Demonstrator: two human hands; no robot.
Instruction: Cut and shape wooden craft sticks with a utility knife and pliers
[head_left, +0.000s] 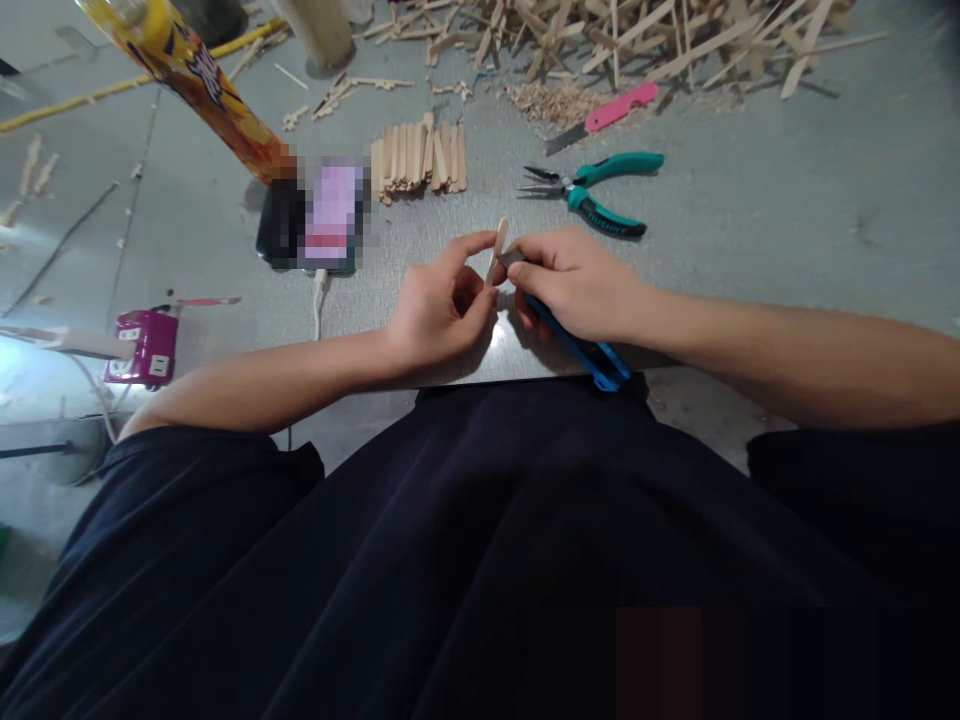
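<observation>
Near the table's front edge, my left hand [439, 305] pinches a short wooden craft stick [498, 248] that points up and away from me. My right hand [577, 285] is closed around a blue utility knife [574, 340], its handle end sticking out toward my body. The knife's blade end meets the stick's right side, between my two hands. Just beyond my hands lies a bundle of cut craft sticks [420, 155] side by side. Teal-handled needle-nose pliers [589, 190] rest beyond my right hand, with a pink-handled knife [619, 108] behind them.
A large heap of craft sticks [585, 35] spreads along the back, with wood shavings [555, 103] before it. Left of the bundle are a phone [334, 215] on a charging cable and a tall yellow tube [202, 85]. A purple power socket block [142, 347] sits far left.
</observation>
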